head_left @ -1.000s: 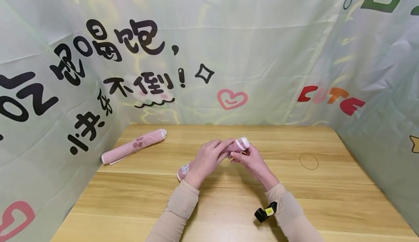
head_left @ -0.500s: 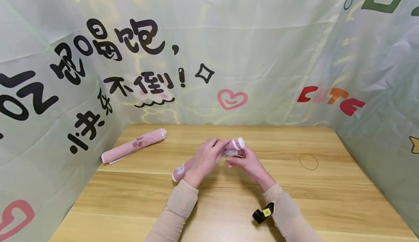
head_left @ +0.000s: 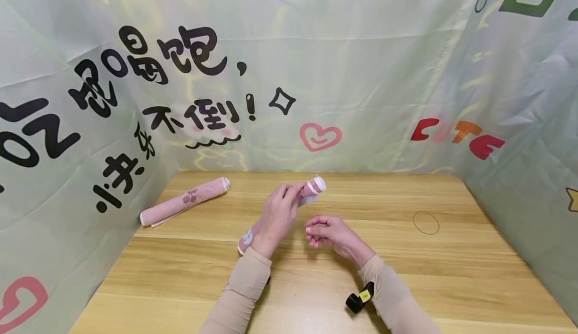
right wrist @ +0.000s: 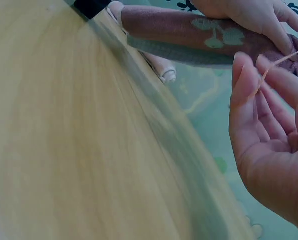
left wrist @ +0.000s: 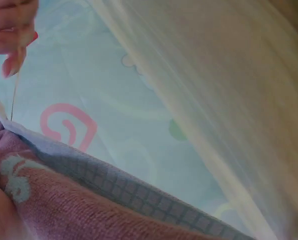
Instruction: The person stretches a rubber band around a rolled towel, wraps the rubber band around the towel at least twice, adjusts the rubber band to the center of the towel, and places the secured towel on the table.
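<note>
My left hand grips a rolled pink towel with white stripes at its end, tilted up off the table. Its grey checked underside edge shows as a loose flap in the left wrist view. My right hand is apart from the roll, nearer the table's front. Between its thumb and fingers it pinches a thin rubber band, which stretches taut to the towel. In the left wrist view that band reaches the towel's edge. How it passes around the roll is hidden.
Another rolled pink towel lies at the table's back left. A loose rubber band rests on the wooden table to the right. Printed cloth hangs behind and at both sides.
My right hand has drawn back from the towel toward me, pulling the band out. The towel's striped end has swung left and up in my left hand.
</note>
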Motion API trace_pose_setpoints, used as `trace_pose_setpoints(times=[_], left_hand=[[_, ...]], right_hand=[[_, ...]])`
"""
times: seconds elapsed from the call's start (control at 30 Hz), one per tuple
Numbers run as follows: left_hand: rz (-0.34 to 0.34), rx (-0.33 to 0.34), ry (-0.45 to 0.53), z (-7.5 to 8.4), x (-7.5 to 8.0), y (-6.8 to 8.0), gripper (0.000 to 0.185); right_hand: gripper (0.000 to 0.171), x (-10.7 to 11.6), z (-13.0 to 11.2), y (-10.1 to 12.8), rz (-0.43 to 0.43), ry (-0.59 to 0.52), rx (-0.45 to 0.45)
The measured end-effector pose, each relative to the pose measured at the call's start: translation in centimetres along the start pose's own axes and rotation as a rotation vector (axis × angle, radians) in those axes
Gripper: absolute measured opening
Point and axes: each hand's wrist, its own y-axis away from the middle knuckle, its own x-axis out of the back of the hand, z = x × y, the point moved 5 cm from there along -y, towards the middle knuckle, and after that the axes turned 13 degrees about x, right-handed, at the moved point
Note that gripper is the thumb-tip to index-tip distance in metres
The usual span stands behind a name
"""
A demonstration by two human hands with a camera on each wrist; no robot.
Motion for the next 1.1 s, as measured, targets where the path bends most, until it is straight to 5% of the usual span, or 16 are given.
trace_pose_setpoints(times=[0.27,0.5,0.87,1.1], left_hand=[[0.032,0.054,0.028,-0.3,0.1,-0.1,0.024],[0.02,0.095,0.074,-0.4,0.0,-0.1,0.027],[0.06,0.113,0.114,-0.2,0.2,-0.1,0.027],[0.078,0.074,0.126,0.0,0.2,0.0,0.031]], right_hand=[[0.031,-1.7,-0.6,0.8,-0.389,-0.604,0.086],[0.052,-3.0,-0.7,0.9,-0.544,-0.76,0.146],[0.085,-3.3,-2.1,0.1,-0.316,-1.249,0.361],[0.068,-3.5,-2.3,-0.2,-0.095,-1.375,0.322]])
